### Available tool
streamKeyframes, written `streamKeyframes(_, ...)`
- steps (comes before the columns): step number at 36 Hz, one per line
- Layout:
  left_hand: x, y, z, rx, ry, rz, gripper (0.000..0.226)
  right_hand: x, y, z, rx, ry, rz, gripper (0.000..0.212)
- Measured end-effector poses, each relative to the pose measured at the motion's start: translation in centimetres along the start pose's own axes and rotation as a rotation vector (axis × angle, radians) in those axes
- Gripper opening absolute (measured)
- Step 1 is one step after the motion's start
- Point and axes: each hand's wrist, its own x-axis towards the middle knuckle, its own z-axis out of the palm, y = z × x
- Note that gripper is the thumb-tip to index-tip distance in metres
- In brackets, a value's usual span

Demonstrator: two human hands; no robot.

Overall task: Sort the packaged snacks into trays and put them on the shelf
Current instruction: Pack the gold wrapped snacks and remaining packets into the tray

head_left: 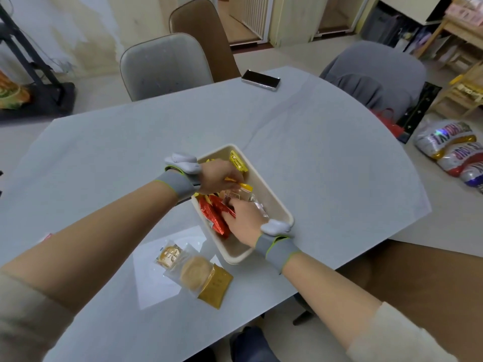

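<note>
A cream tray [274,198] sits mid-table and holds red snack packets [213,214], yellow packets [238,160] and a clear-wrapped snack [241,195]. Both hands reach into it. My left hand [218,177] comes from the left and pinches a yellow-edged wrapper. My right hand [241,222] comes from the near side with its fingers curled on the clear-wrapped snack, over the red packets. On the table left of the tray lie two clear-wrapped round cakes [183,265] and a gold packet [215,290].
A black phone [260,79] lies near the table's [326,158] far edge. Chairs [164,65] stand behind and to the right. Foil balloons [454,150] lie on the floor at right. A wooden shelf [467,82] stands at the far right.
</note>
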Motion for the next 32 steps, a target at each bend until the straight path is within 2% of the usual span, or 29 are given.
streamKeyframes(5,-1.0,-0.5,0.3,-0.024,-0.049,-0.003,0.033,-1.0,2.4,-0.4,0.246,-0.168,0.031,0.032)
streamKeyframes(9,-1.6,-0.4,0.9,-0.006,-0.123,0.017,0.036,-1.3,4.1,-1.1,0.158,-0.157,0.087,0.034)
streamKeyframes(10,-1.7,-0.3,1.1,0.005,-0.155,0.030,0.042,-1.1,4.3,-1.4,0.121,-0.123,0.112,0.036)
streamKeyframes(12,-2.0,-0.1,1.6,0.083,-0.225,0.070,0.070,-0.7,4.4,-1.5,0.100,-0.075,0.134,0.054)
streamKeyframes(15,-2.2,0.2,2.1,0.371,-0.322,0.136,0.113,-0.1,3.9,-1.0,0.128,-0.075,0.070,0.071)
streamKeyframes(17,-2.2,0.4,2.0,0.536,-0.362,0.178,0.122,0.3,3.4,-0.6,0.158,-0.073,0.025,0.072)
streamKeyframes(20,-2.1,0.6,2.3,0.678,-0.357,0.219,0.106,0.8,3.0,-0.2,0.175,-0.048,-0.009,0.073)
streamKeyframes(24,-2.1,0.4,3.5,0.631,-0.280,0.203,0.078,1.0,3.2,0.1,0.223,-0.077,0.008,0.069)
streamKeyframes(29,-1.8,0.8,3.2,0.549,-0.296,0.205,0.073,1.2,3.8,0.5,0.265,-0.076,0.020,0.066)
streamKeyframes(32,-1.7,0.5,2.1,0.559,-0.268,0.205,0.072,1.4,3.2,0.5,0.295,-0.017,0.037,0.062)
